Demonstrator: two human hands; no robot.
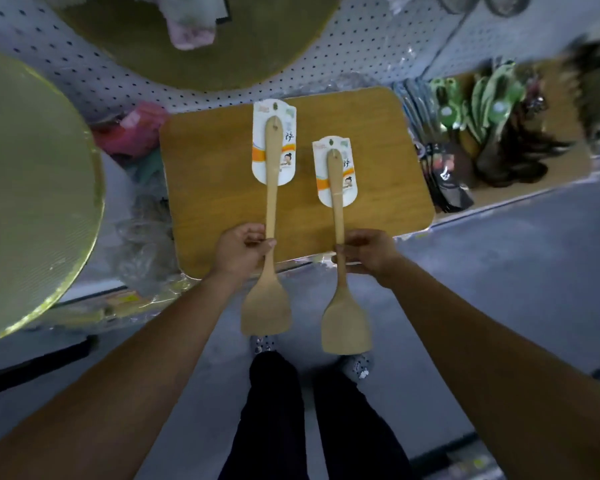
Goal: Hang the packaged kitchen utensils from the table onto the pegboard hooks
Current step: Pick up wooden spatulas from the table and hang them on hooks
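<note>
left hand (241,249) grips left spatula (270,216) | right hand (368,251) grips right spatula (338,216)

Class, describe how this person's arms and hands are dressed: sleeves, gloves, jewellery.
The left hand and right hand wear no gloves, and no watch, bracelet or ring is visible. No sleeves show anywhere up to the frame's edge.

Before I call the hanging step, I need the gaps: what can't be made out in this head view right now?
Head view only:
- pegboard: no hooks discernible; too small, and round mats cover much of it.
- Whether the left spatula and right spatula touch the table: a top-down angle cannot settle it.
- Print on the backing cards: too small.
- Goods on the right shelf: blurred.
</note>
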